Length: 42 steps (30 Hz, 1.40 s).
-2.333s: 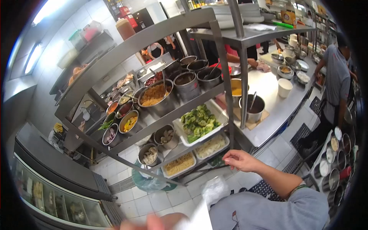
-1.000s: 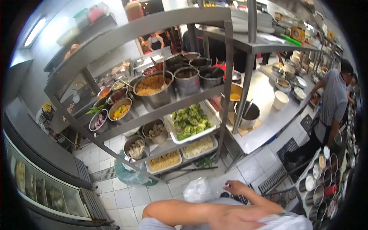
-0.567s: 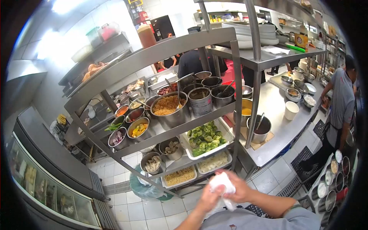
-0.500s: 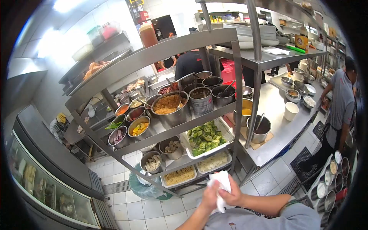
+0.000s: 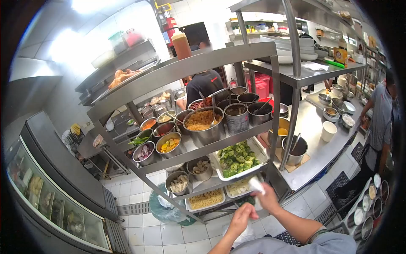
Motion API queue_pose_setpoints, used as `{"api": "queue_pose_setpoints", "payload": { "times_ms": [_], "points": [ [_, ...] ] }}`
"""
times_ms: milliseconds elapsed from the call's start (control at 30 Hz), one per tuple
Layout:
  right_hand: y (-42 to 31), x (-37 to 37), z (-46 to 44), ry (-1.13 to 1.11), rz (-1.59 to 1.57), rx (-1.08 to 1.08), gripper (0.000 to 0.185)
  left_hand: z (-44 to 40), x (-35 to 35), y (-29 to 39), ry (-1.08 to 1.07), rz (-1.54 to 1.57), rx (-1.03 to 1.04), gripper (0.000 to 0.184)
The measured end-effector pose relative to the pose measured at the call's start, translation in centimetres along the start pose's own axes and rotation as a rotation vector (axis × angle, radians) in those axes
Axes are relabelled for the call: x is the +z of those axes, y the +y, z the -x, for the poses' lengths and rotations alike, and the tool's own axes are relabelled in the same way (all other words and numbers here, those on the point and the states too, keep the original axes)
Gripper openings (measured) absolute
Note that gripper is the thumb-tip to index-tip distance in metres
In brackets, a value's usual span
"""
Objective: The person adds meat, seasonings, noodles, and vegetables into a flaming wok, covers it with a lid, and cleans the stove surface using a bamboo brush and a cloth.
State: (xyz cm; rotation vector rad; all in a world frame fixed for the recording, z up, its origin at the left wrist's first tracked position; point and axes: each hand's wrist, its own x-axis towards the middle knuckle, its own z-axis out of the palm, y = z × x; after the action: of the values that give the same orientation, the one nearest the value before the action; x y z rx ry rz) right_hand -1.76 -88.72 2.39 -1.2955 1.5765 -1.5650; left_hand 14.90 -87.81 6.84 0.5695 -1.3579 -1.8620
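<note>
My right hand [image 5: 267, 197] is closed on a white cloth or paper [image 5: 256, 185], which sticks out above its fingers and is slightly blurred. My left hand [image 5: 242, 219] is lower and to the left, with its fingers curled together; whether it holds anything I cannot make out. The two hands are apart. Just beyond them, on the lower levels of a metal rack [image 5: 211, 146], are a white basket of broccoli [image 5: 237, 158], a tray of shredded pale food [image 5: 239, 187] and a tray of noodles [image 5: 206, 199].
Steel bowls, including one of orange food [image 5: 203, 122], fill the rack's upper shelf. A steel counter [image 5: 313, 139] with a white tub [image 5: 328, 131] stands right. One person [image 5: 376, 122] is at far right, another [image 5: 204, 86] behind the rack. A lined bin [image 5: 167, 207] stands below; a glass-fronted fridge [image 5: 55, 199] is left.
My hands have separated, and the white cloth or paper that was between them is now in my right hand. The view has shifted, and the person behind the rack has bent lower.
</note>
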Motion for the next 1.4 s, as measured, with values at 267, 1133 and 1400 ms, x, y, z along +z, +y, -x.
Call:
{"api": "queue_pose_setpoints", "payload": {
  "times_ms": [267, 1133, 1400],
  "points": [
    [2.6, 3.1, 5.3, -0.213, -0.933, 0.629, 0.034, -3.2, -1.7, -6.3, 0.326, -0.124, -0.213, 0.058],
    [-2.4, 2.8, 0.1, 0.021, -1.012, 0.711, 0.093, -2.7, 1.9, -6.1, 0.116, -0.656, 0.435, 0.049],
    [-3.0, 7.6, 3.7, -0.157, -0.829, 0.401, 0.086, -5.0, -2.8, -3.4, 0.335, -0.437, 0.142, 0.052]
  ]
}}
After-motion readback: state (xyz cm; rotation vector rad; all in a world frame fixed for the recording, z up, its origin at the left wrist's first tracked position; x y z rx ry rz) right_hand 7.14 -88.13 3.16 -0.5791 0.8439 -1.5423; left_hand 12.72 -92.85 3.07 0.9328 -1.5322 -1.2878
